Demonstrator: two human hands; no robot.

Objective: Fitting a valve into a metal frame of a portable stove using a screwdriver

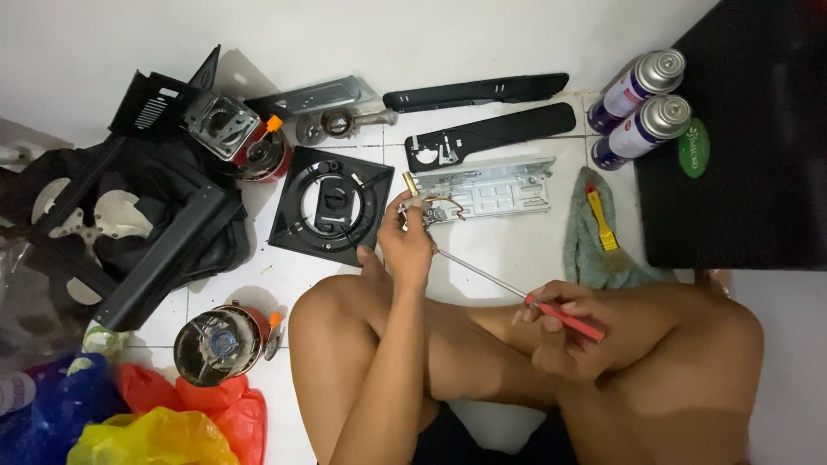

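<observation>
My left hand (pixel 405 241) holds up a small metal valve part (pixel 428 209) with a brass tip and thin copper wires. My right hand (pixel 560 323) grips the red handle of a long screwdriver (pixel 564 320). Its thin steel shaft runs up and left, and the tip meets the valve part. Both hands are above my crossed bare legs. Just behind the valve part on the white tiled floor lies a grey perforated metal plate (pixel 495 189).
A black square burner tray (pixel 327 207) lies left of my hand. Two black side panels (pixel 482 90) and two gas canisters (pixel 642 108) lie behind. A green cloth with a yellow brush (pixel 603 228) is at right. Stove parts (pixel 220 344), black casings and coloured plastic bags (pixel 155 430) crowd the left.
</observation>
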